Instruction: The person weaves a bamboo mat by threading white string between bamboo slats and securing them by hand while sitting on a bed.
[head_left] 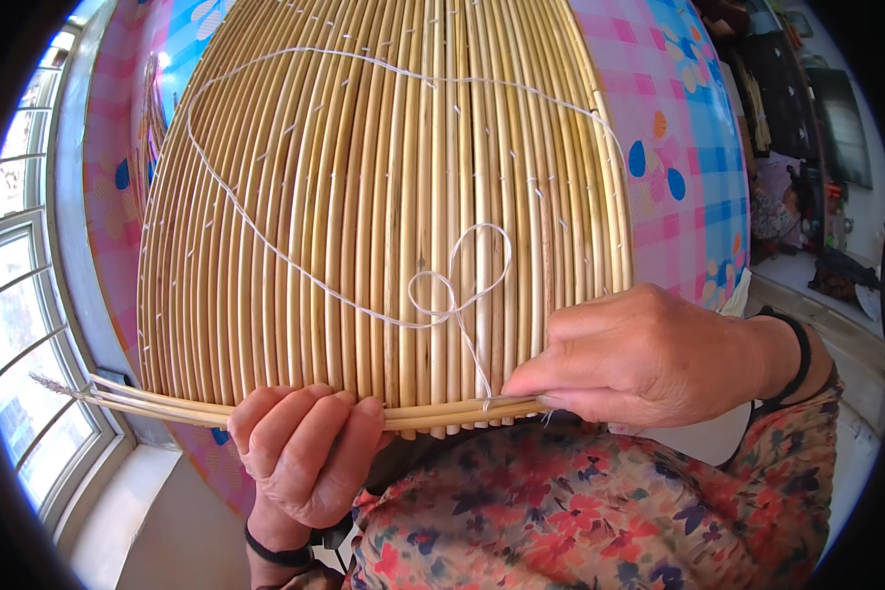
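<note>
A mat of pale reed stalks (364,197) lies with its stalks running away from me, dotted with short white stitches. Along its near edge a few crosswise stalks (157,403) stick out to the left. My left hand (305,447) has its fingers curled over these stalks, gripping them at the edge. My right hand (639,359) is closed in a pinch on a thin needle-like piece (497,398) at the crosswise stalks, right of my left hand. A white thread (482,226) runs from there over the mat in loops and a long curve.
The mat lies on a pink and blue patterned cover (678,147). A barred window (15,295) with a sill is at the left. Dark furniture and assorted items (836,128) stand at the far right. My floral clothing is below the mat's near edge.
</note>
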A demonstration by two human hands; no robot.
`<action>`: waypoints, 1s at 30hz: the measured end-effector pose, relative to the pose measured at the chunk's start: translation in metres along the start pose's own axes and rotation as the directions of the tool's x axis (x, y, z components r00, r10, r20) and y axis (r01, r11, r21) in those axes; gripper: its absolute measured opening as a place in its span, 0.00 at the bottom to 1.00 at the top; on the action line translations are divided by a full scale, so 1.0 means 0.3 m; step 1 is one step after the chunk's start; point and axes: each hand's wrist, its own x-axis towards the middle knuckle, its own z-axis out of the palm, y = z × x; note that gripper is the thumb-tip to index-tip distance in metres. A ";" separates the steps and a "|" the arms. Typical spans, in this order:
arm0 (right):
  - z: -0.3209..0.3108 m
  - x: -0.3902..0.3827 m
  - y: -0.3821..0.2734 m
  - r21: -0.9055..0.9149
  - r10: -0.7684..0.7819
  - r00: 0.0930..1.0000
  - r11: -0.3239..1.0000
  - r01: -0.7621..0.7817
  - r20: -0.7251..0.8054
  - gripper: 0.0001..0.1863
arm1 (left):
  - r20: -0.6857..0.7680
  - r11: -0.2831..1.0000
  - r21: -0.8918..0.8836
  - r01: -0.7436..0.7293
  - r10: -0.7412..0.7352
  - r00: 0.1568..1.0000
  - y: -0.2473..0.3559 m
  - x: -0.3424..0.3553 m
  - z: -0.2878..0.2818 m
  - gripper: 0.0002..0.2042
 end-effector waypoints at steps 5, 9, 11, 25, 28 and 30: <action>-0.013 0.003 -0.001 0.005 -0.012 0.999 1.000 0.012 0.035 0.18 | 0.032 1.000 -0.001 -0.004 0.004 0.999 -0.008 -0.004 0.000 0.10; -0.005 0.001 -0.002 0.037 -0.002 0.999 0.999 0.000 0.045 0.19 | 0.042 1.000 0.003 -0.003 0.003 0.999 -0.005 -0.010 -0.005 0.09; 0.000 0.001 0.002 0.004 -0.022 0.999 1.000 0.022 0.045 0.20 | 0.035 1.000 0.004 -0.002 0.002 0.999 -0.005 -0.013 -0.002 0.09; 0.000 0.009 -0.034 -0.174 -0.044 0.998 0.983 0.050 0.038 0.19 | -0.011 1.000 0.013 -0.022 0.022 1.000 -0.011 -0.019 0.014 0.08; 0.001 0.016 -0.046 -0.202 -0.044 0.998 0.978 0.053 0.049 0.18 | -0.014 1.000 0.015 -0.023 0.023 1.000 -0.010 -0.026 0.017 0.08; 0.001 0.018 -0.052 -0.209 -0.042 0.997 0.976 0.054 0.060 0.19 | -0.016 1.000 0.014 -0.019 0.019 1.000 -0.010 -0.031 0.019 0.08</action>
